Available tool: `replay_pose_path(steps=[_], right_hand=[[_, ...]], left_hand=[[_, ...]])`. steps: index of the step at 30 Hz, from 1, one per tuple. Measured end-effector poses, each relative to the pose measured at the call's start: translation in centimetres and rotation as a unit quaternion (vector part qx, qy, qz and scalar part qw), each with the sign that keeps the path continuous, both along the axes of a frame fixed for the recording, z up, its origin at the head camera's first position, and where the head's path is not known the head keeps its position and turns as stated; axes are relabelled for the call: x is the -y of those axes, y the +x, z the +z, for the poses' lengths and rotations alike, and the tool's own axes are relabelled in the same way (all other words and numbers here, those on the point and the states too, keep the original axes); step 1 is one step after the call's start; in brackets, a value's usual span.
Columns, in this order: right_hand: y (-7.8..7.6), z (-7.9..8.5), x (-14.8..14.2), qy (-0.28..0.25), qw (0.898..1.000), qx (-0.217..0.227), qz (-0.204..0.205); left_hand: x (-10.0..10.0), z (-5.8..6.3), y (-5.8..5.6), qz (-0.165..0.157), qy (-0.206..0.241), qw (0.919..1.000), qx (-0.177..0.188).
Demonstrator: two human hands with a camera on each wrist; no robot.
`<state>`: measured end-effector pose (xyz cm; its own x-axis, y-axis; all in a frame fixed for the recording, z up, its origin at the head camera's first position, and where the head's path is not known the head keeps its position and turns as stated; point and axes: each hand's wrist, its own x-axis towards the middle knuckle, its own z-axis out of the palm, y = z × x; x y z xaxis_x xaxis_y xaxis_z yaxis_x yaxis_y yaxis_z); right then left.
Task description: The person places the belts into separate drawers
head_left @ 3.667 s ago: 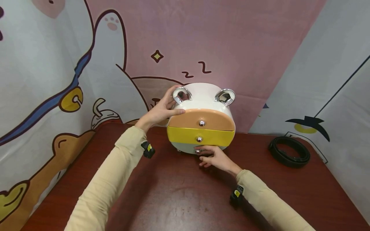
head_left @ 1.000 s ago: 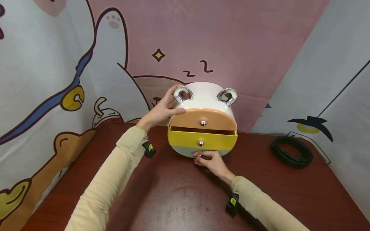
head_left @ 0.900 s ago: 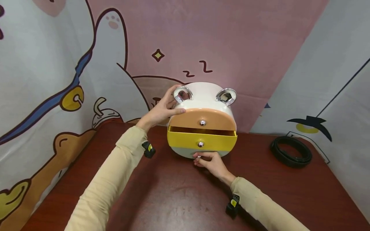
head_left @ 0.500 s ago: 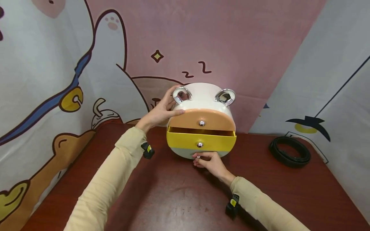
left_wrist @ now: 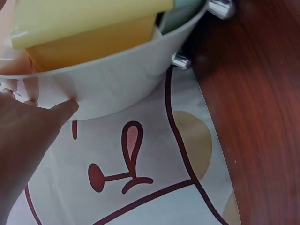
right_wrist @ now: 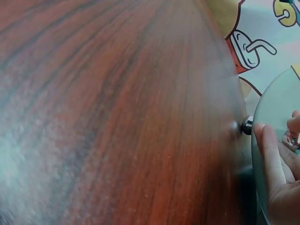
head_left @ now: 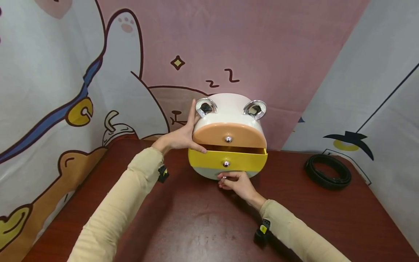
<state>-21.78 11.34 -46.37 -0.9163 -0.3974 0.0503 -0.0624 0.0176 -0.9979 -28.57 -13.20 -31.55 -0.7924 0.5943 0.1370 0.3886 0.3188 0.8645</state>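
Observation:
A white desktop drawer box with two chrome, ear-like rings stands against the backdrop. Its orange top drawer is closed. The yellow middle drawer stands partly pulled out, with a dark gap above its front. Below it, the grey-green bottom drawer also juts past the white rim in the left wrist view. My right hand pinches that bottom drawer's chrome knob between thumb and fingers. My left hand spreads along the box's left side, fingers straight, thumb at the yellow drawer's top edge.
A coiled black belt lies on the right of the dark red wooden table. Cartoon-printed cloth hangs right behind the table's back edge. Small chrome feet hold the box off the tabletop.
The yellow and bottom drawers have come out toward me, with my right hand now pinching the bottom knob. My left hand has slid down, its thumb moving from the orange drawer to the yellow one.

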Motion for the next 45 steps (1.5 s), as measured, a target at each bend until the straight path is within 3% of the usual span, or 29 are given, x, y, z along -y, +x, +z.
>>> replay_pose_path(steps=[5,14,23,30,36,45], right_hand=[[0.1,0.2,-0.1,0.000,1.000,0.001,-0.004],[0.2,0.1,-0.1,0.013,1.000,0.002,-0.005],[0.4,0.0,0.1,0.019,1.000,-0.007,-0.003],[0.6,0.1,0.1,0.020,1.000,-0.011,-0.005],[0.7,0.0,0.0,0.020,1.000,-0.008,-0.006],[0.8,0.1,0.0,0.021,1.000,-0.007,-0.003]], left_hand=[[0.3,-0.7,-0.4,0.003,-0.021,0.9994,-0.026],[0.4,-1.6,-0.4,0.014,0.014,0.9960,-0.087],[0.1,-1.9,-0.6,0.066,0.010,0.9883,-0.137],[-0.3,-2.3,-0.6,0.083,0.014,0.9821,-0.168],[-0.7,-2.9,-0.4,0.125,-0.014,0.9744,-0.186],[-1.6,-4.1,0.0,0.151,0.035,0.9666,-0.204]])
